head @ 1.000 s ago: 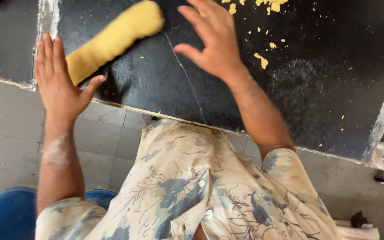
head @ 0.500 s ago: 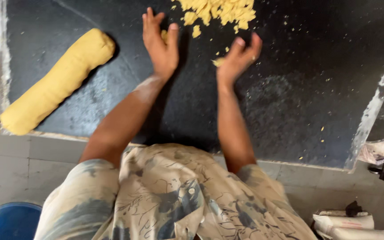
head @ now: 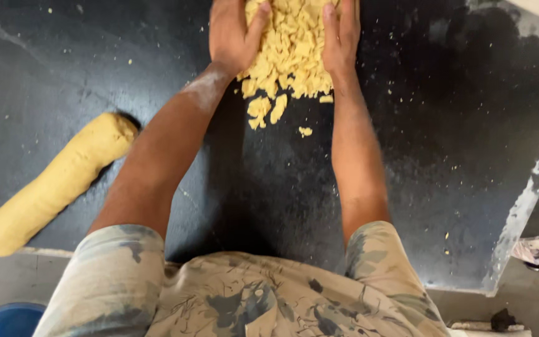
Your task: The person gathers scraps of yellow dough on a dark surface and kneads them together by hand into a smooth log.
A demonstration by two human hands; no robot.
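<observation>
Both hands have moved up since the earlier frame and now press in on the heap of yellow dough crumbs (head: 291, 50) at the top centre of the frame, on the dark bench (head: 444, 162). Left hand (head: 232, 34) lies flat and wide against the heap's left side, right hand (head: 341, 34) likewise on its right; neither grips anything. A few loose crumbs (head: 269, 109) lie just below the heap. At lower left, well apart, rests a long dough roll (head: 54, 184), its end near the bench edge. Squeezing too fast could, I judge, spill crumbs out between the palms and scatter them across the bench.
</observation>
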